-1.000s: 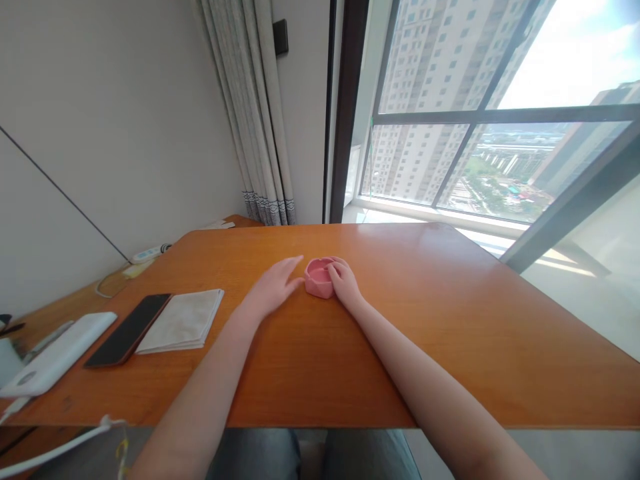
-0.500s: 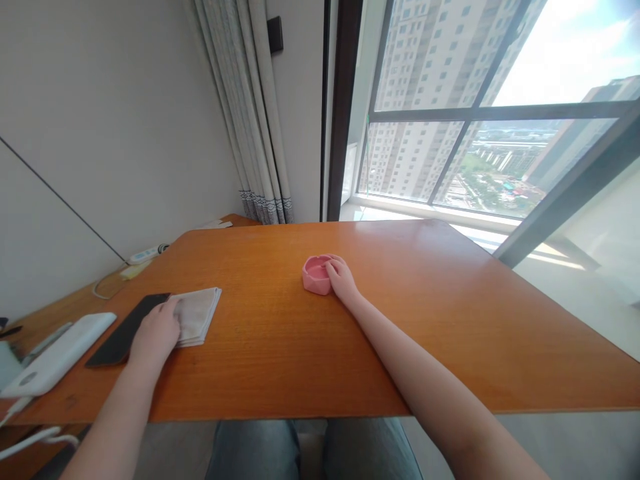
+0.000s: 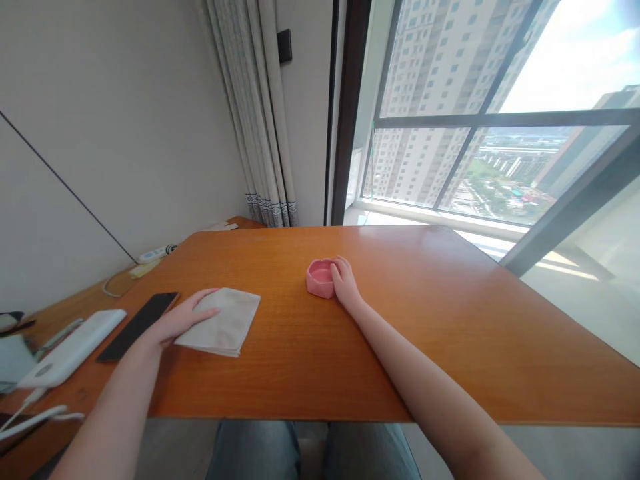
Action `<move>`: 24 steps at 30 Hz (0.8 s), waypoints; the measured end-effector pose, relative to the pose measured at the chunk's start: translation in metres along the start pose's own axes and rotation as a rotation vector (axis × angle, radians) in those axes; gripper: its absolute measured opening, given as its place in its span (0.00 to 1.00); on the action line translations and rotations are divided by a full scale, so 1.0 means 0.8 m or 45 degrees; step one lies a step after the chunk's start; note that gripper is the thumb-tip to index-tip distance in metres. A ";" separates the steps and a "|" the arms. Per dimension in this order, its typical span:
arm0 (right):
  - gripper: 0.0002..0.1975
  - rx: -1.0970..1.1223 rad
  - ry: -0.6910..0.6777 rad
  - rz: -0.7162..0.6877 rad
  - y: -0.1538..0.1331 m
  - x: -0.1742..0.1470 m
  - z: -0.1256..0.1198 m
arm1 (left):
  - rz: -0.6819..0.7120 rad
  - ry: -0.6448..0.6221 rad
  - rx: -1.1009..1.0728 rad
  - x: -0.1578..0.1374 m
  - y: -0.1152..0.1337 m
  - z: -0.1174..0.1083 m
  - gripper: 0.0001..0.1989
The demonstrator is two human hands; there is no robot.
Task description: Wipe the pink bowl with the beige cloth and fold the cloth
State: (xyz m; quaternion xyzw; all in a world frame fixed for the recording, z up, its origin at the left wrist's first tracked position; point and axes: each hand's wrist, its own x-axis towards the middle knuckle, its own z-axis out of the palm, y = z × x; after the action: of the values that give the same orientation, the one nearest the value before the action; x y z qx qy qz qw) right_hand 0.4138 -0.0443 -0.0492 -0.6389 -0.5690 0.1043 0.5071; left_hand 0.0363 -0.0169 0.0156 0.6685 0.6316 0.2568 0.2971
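A folded off-white cloth (image 3: 227, 325) lies on the wooden table at the left, gripped by my left hand (image 3: 187, 317). The thumb rests across its top, while the other fingers are at its far left edge, partly hidden. Near the middle of the table is a pink, many-sided ashtray (image 3: 319, 288). My right hand (image 3: 345, 280) holds its right side, the thumb over the rim and the fingers around the back. Just left of the cloth, a dark flat phone-like slab (image 3: 143, 325) lies near my left wrist.
A white power bank-like device (image 3: 75, 350) with a cable (image 3: 35, 421) lies along the left edge of the table (image 3: 280, 380). Behind it are a white power strip (image 3: 154, 254) and dark-framed glasses (image 3: 15, 323). Curtain (image 3: 257, 120) and window stand beyond.
My left hand has shifted the cloth to the right, away from the dark slab, and its thumb now shows on top. My right hand stays at the ashtray. The camera view moved slightly.
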 end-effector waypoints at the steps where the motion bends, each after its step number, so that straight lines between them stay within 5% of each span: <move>1: 0.23 -0.014 0.051 -0.029 -0.006 -0.003 -0.003 | 0.063 -0.123 -0.197 -0.001 0.015 0.008 0.31; 5: 0.31 0.122 -0.021 -0.205 -0.036 -0.014 -0.018 | 0.304 -0.355 -0.870 0.000 0.093 0.063 0.36; 8: 0.35 0.478 -0.198 -0.034 -0.053 -0.012 -0.027 | 0.390 -0.537 -1.106 0.010 0.154 0.119 0.35; 11: 0.46 0.709 -0.304 0.194 -0.060 -0.001 -0.041 | 0.314 -0.502 -1.143 0.027 0.188 0.172 0.33; 14: 0.51 0.895 -0.471 0.359 -0.063 0.009 -0.058 | 0.257 -0.285 -1.075 0.042 0.189 0.208 0.32; 18: 0.29 1.190 -0.683 0.541 -0.064 0.010 -0.065 | 0.315 -0.067 -1.020 0.042 0.172 0.222 0.31; 24: 0.13 1.320 -0.549 0.928 -0.065 0.007 -0.055 | 0.574 -0.219 -1.127 0.031 0.171 0.218 0.35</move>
State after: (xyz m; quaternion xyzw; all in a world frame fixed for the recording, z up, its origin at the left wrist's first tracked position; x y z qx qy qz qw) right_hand 0.4147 -0.0716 0.0134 -0.4288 -0.2818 0.6541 0.5558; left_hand 0.2577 -0.0081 -0.0074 0.6170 0.2752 0.5017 0.5403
